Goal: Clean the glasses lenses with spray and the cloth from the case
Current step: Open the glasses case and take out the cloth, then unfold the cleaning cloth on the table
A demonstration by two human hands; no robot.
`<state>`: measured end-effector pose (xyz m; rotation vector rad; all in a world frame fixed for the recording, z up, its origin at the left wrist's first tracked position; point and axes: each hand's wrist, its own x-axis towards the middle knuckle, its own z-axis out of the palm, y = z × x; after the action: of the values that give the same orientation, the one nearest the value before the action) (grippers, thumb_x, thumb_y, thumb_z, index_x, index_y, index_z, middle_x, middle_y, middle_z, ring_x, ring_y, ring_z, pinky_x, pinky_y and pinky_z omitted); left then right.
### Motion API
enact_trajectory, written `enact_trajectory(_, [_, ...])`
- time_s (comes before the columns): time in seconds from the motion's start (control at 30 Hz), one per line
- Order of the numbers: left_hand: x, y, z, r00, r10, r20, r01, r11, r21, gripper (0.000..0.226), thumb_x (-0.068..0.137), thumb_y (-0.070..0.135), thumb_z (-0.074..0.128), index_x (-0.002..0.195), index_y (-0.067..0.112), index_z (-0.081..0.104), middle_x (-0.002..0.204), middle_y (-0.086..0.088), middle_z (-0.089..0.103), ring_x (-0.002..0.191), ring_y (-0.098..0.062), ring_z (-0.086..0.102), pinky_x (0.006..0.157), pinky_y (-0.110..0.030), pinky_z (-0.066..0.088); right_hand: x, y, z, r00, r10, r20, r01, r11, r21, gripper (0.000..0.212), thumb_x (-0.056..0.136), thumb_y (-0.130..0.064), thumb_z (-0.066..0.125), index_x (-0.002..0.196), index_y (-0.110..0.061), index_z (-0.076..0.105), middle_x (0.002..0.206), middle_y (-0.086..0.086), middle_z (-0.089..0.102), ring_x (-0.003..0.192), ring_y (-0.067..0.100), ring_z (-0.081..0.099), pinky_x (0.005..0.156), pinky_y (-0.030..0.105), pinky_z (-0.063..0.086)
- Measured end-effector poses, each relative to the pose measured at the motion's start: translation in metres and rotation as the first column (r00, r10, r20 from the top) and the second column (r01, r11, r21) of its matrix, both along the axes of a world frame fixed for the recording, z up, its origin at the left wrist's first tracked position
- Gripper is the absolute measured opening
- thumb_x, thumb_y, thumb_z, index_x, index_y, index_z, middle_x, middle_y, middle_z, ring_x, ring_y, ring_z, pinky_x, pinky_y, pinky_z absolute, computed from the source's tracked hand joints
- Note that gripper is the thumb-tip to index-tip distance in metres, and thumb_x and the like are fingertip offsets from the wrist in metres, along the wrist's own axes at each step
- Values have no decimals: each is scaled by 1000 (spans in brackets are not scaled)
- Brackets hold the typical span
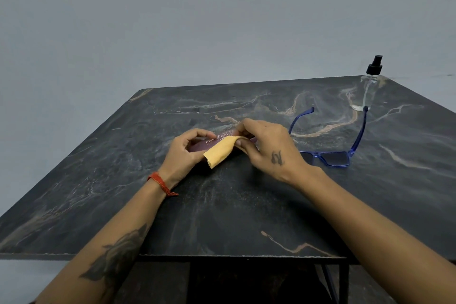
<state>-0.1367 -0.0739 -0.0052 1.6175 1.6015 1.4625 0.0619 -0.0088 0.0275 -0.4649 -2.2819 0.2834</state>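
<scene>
Both hands work together: left hand (183,149) grips the maroon glasses case (214,142); right hand (267,145) pinches the yellow-orange cloth (220,150) just beside that grip.

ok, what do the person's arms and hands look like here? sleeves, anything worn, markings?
Both forearms are bare, no sleeves in view. The left wrist wears a red thread band with a loose end hanging off it. The left forearm has a large dark tattoo. The right hand has a small dark tattoo on its back. No gloves, rings or watch are visible.
</scene>
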Motion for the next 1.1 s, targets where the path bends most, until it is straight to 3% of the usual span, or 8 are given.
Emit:
enact_trajectory(0.2, [3,-4,3,998,-25,-58,26,999,25,34,58,35,62,90,25,68,108,-4,65,107,-19,58,94,-33,44,1,2,-1,1000,-7,8,8,993,-114,11,84,-13,65,94,-13,63,85,-3,67,77,13,60,73,35,51])
enact_trajectory(0.3, [6,-6,7,971,141,-191,-107,978,180,24,72,38,52,87,30,68,101,10,65,102,-8,56,90,-23,37,2,3,1,1000,5,0,-5,981,-196,10,85,-13,65,95,-14,65,83,-7,63,78,10,59,73,28,50])
enact_trajectory(0.4, [15,-8,12,923,253,-291,-164,941,298,29,82,42,45,90,24,66,94,16,63,90,3,52,78,-14,35,3,5,2,1000,-4,-16,-1,968,-250,11,85,-13,65,96,-12,65,83,-7,62,75,9,57,70,23,48])
enact_trajectory(0.57, [42,-13,19,948,58,-312,-4,985,170,33,77,47,61,100,25,66,96,8,68,86,-8,62,71,-21,49,11,6,3,998,14,-64,-36,928,-371,9,84,-13,67,94,-13,66,77,-10,62,68,1,57,63,9,44])
enact_trajectory(0.67, [54,-11,21,972,-14,-233,35,996,86,21,77,36,68,94,24,68,83,5,71,75,-7,64,66,-20,50,23,8,5,997,27,-76,-58,886,-459,11,83,-15,69,93,-13,66,80,-3,67,71,7,61,67,18,49])
enact_trajectory(0.8, [66,-11,26,988,-130,87,134,990,-41,15,83,6,62,93,16,67,68,3,71,63,-6,66,56,-13,51,49,11,11,994,109,-8,-90,771,-630,16,79,-19,74,93,-15,66,76,1,65,68,5,58,62,19,44])
enact_trajectory(0.97, [79,-12,25,966,-174,192,204,967,-151,16,84,4,60,98,6,66,72,2,71,64,-5,65,58,-13,52,89,18,12,986,134,104,-11,661,-751,16,79,-19,73,94,-16,67,75,-1,65,69,5,56,64,17,37])
enact_trajectory(1.1, [85,-11,20,961,-150,232,202,955,-219,6,81,10,65,87,7,66,79,-2,65,61,-7,58,57,-15,51,107,20,6,989,121,85,-5,601,-799,14,81,-16,70,94,-12,70,72,-4,66,67,6,55,60,18,37])
